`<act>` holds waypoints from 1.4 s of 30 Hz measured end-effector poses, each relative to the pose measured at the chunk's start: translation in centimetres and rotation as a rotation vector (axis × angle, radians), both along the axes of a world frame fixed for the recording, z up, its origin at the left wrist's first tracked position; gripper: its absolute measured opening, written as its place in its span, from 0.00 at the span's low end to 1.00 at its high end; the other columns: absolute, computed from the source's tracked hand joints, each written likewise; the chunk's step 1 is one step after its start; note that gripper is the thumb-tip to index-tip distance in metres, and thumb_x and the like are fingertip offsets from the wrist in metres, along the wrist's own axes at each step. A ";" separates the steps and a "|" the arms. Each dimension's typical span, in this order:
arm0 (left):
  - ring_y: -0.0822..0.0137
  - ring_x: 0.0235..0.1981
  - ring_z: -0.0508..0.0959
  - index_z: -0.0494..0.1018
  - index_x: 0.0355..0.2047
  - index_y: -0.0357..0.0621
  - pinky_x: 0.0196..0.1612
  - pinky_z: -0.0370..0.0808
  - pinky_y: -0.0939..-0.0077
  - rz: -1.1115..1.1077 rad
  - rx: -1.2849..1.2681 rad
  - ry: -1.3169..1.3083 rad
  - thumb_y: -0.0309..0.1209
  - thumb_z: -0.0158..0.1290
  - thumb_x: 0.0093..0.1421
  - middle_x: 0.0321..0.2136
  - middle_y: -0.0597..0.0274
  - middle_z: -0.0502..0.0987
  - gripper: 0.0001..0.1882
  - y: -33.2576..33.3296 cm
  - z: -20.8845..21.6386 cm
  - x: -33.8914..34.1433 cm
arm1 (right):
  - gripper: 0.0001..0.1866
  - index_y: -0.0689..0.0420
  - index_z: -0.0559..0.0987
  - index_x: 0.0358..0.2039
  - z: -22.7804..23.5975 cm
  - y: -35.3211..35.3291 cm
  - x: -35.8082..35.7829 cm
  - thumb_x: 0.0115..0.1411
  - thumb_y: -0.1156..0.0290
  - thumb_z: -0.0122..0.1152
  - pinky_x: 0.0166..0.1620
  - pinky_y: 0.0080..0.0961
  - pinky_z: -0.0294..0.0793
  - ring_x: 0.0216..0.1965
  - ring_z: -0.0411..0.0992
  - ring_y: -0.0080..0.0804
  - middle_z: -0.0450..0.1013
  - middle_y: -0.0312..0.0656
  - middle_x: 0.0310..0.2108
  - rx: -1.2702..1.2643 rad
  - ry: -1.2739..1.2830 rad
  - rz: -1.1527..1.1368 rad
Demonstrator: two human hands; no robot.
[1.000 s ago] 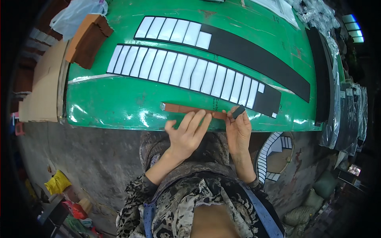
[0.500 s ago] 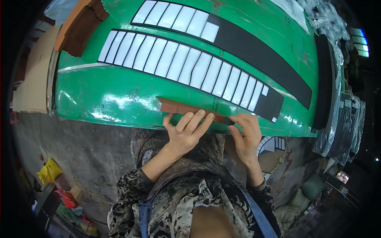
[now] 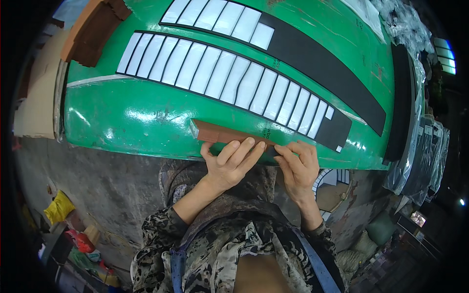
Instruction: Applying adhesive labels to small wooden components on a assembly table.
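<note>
A long reddish-brown block (image 3: 220, 133) with a pale left end lies along the near edge of the green tabletop. My left hand (image 3: 228, 163) grips it, the fingers laid across its top and the thumb at its near side. At the block's right end is a small dark piece (image 3: 270, 153), partly covered by fingers. My right hand (image 3: 299, 168) is closed there, its thumb and forefinger pinched at that dark piece. Beyond my hands lies a black strip with white rectangular panels (image 3: 210, 73), and behind it a second panelled black strip (image 3: 322, 63).
Brown moulded pieces (image 3: 93, 36) and a cardboard box (image 3: 41, 93) stand at the left. Black strips in clear plastic (image 3: 415, 156) hang past the table's right edge. Below the table on the right is a box with white-panelled pieces (image 3: 334, 188). The green table (image 3: 112, 107) has a glossy surface.
My right hand has shifted left along the block, closer to my left hand, and its fingers have drawn together. My left hand keeps its hold. The view has shifted slightly.
</note>
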State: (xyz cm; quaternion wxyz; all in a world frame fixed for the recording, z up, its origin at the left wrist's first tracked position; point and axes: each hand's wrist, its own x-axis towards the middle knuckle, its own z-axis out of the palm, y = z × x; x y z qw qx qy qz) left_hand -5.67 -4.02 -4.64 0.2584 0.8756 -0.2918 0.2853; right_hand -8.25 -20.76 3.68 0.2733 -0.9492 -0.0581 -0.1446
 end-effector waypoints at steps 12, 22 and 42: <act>0.73 0.55 0.58 0.76 0.42 0.65 0.56 0.50 0.48 -0.001 0.001 -0.001 0.37 0.56 0.50 0.49 0.76 0.68 0.16 0.0 -0.1 0.0 | 0.19 0.55 0.81 0.36 -0.2 0.0 0.3 0.39 0.78 0.70 0.38 0.33 0.71 0.33 0.68 0.38 0.72 0.37 0.31 -0.014 -0.012 0.010; 0.73 0.55 0.58 0.77 0.42 0.65 0.56 0.50 0.48 -0.001 0.002 -0.003 0.37 0.57 0.50 0.49 0.76 0.68 0.16 0.0 0.0 0.0 | 0.19 0.54 0.81 0.36 -0.2 0.0 0.4 0.39 0.78 0.69 0.39 0.34 0.72 0.32 0.68 0.37 0.72 0.37 0.30 -0.009 -0.009 0.004; 0.72 0.55 0.58 0.76 0.42 0.64 0.56 0.51 0.49 0.005 0.024 -0.012 0.36 0.56 0.50 0.48 0.76 0.67 0.16 -0.1 0.0 0.0 | 0.22 0.56 0.80 0.38 -0.3 -0.4 0.1 0.38 0.77 0.70 0.40 0.32 0.71 0.35 0.69 0.39 0.72 0.39 0.34 0.038 0.045 0.013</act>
